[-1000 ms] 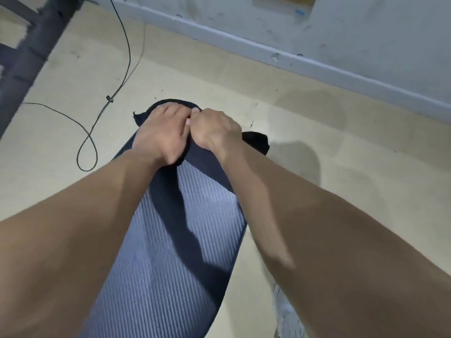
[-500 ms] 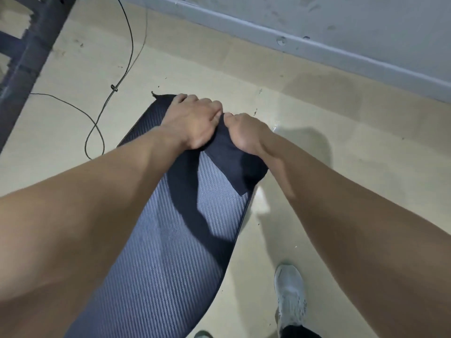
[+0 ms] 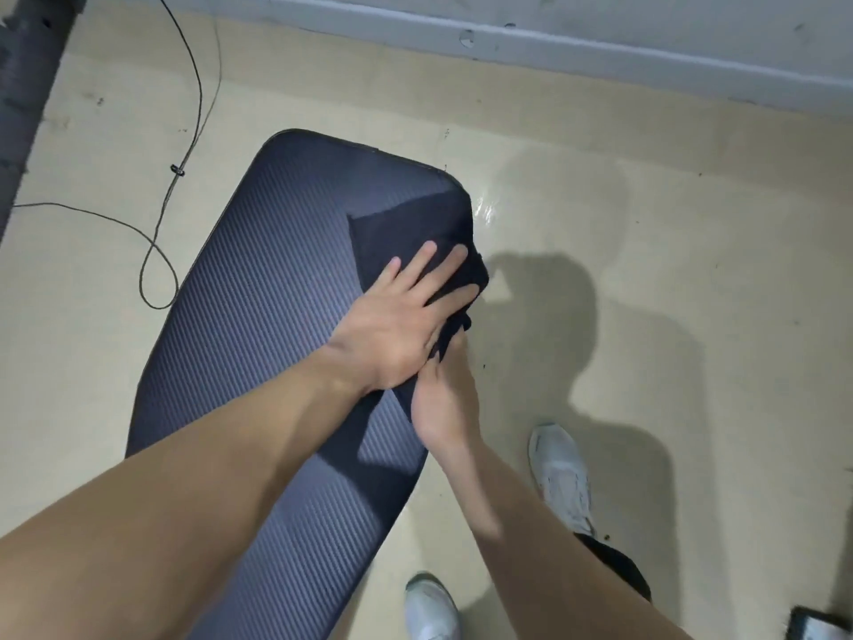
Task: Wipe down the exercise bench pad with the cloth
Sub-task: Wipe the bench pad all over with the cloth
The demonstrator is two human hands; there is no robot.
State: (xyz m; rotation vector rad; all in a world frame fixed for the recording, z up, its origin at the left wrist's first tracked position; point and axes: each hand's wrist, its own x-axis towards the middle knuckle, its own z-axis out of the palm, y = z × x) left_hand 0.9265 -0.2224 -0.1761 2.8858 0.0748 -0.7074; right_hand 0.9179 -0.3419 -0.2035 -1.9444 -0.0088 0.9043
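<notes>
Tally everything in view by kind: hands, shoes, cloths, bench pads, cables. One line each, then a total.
Hands: 2, the left hand flat on the cloth, the right hand at the pad's edge
Shoes: 2, one white shoe and another white shoe
Cloths: 1, the dark cloth
Bench pads: 1, the ribbed bench pad
Cables: 1, the black cable
Total: 7

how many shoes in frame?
2. One white shoe stands on the floor right of the bench pad, beside the right forearm. The other white shoe is at the bottom edge, cut off by the frame, close to the pad's right side.
</notes>
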